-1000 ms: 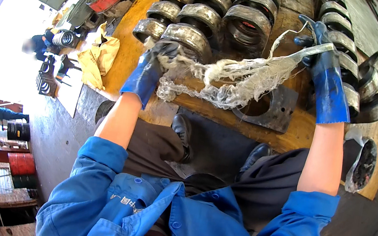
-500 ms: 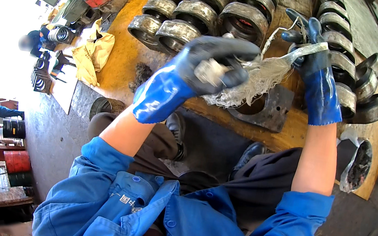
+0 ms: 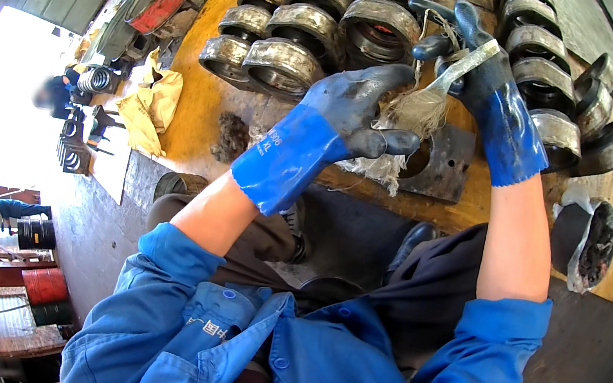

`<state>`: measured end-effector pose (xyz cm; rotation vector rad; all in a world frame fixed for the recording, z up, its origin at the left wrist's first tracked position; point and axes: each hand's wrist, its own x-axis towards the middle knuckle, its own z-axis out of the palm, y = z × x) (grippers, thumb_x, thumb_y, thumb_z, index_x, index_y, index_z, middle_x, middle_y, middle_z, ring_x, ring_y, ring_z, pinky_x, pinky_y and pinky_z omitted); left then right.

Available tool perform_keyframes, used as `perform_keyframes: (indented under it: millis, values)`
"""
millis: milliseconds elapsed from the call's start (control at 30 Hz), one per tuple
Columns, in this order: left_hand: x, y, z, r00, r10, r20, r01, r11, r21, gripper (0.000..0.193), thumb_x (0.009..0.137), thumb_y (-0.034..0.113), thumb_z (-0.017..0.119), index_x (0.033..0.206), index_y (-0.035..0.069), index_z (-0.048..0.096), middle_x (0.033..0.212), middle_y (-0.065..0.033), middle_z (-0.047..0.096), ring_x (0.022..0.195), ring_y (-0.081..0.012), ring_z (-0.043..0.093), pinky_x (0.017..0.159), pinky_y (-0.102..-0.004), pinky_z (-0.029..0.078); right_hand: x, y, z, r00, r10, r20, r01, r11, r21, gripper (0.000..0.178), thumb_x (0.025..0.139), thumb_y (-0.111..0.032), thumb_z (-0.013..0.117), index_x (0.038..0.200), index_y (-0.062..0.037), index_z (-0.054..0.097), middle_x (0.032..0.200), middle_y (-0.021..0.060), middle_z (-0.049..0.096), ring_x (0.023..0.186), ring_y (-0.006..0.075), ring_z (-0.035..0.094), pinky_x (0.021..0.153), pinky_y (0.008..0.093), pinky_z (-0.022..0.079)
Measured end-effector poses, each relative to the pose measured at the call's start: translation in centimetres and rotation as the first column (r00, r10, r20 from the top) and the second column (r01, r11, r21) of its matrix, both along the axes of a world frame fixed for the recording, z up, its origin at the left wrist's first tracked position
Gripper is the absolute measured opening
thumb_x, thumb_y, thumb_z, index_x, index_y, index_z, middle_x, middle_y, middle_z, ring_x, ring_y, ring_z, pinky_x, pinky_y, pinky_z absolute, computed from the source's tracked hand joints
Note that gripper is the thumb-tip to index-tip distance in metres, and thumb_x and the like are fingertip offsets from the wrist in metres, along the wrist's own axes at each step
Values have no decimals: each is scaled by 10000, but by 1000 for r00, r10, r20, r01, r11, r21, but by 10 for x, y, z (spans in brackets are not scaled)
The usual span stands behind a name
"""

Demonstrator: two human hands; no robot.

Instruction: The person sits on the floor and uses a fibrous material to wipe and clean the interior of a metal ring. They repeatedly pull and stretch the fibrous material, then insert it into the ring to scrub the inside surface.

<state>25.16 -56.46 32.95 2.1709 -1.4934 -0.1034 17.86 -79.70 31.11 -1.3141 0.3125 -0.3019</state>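
My right hand (image 3: 477, 68), in a blue-and-black rubber glove, holds a strip of frayed whitish cloth (image 3: 419, 108). One end of the strip lies across the glove, and loose threads trail from the other. A thin string also dangles by the right fingers. My left hand (image 3: 344, 108), gloved alike, is beside the frayed end with thumb and fingers apart. The cloth shows in the gap, partly behind the thumb. Below it a dark metal plate (image 3: 452, 170) with a large round hole lies on the table's near edge.
Rows of worn metal rings (image 3: 284, 68) stand on the wooden table (image 3: 210, 15), with more rings (image 3: 555, 135) at right. A dark clump of fibres (image 3: 230, 137) and yellow cloth (image 3: 151, 109) lie at left. A bag of dark scraps (image 3: 595, 247) sits at right. A person (image 3: 60, 93) is far left.
My left hand has opened and turned, and the pale wad in it no longer shows there. My right hand has moved left with the cloth strip, which now hangs more bunched.
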Motion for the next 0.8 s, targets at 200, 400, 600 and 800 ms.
perform_keyframes:
  millis: [200, 400, 600, 800]
  values:
    - [23, 2, -8, 929, 199, -312, -238, 966, -95, 830, 748, 566, 774, 1369, 80, 514, 1346, -189, 556, 1174, -309, 601, 948, -422, 544, -5, 0, 0, 1000, 22, -12, -22, 1000, -3, 438, 995, -448, 518, 1258, -117, 632, 722, 91, 683, 511, 139, 547, 454, 265, 411]
    - [116, 53, -31, 689, 466, -555, -645, 743, -177, 750, 803, 423, 779, 1384, 39, 500, 1278, -194, 598, 1162, -299, 595, 953, -374, 516, -6, 3, -1, 999, 37, -11, -37, 999, 0, 432, 994, -441, 524, 1253, -112, 632, 728, 95, 685, 523, 146, 563, 463, 268, 424]
    - [132, 103, 7, 370, 315, -874, -421, 895, 145, 689, 972, 468, 549, 1488, 61, 344, 1369, -154, 557, 1160, -247, 605, 995, -357, 487, -7, 4, -2, 999, 51, -11, -51, 999, -2, 427, 993, -434, 530, 1247, -107, 633, 734, 99, 688, 534, 153, 580, 472, 271, 438]
    - [182, 160, 13, 561, 646, -518, -263, 732, 628, 643, 920, 337, 684, 1432, 40, 432, 1271, -109, 606, 991, -203, 671, 683, -336, 599, 0, 8, 0, 997, 73, -5, -73, 997, -8, 421, 992, -427, 536, 1242, -103, 633, 741, 102, 691, 546, 159, 596, 481, 274, 451]
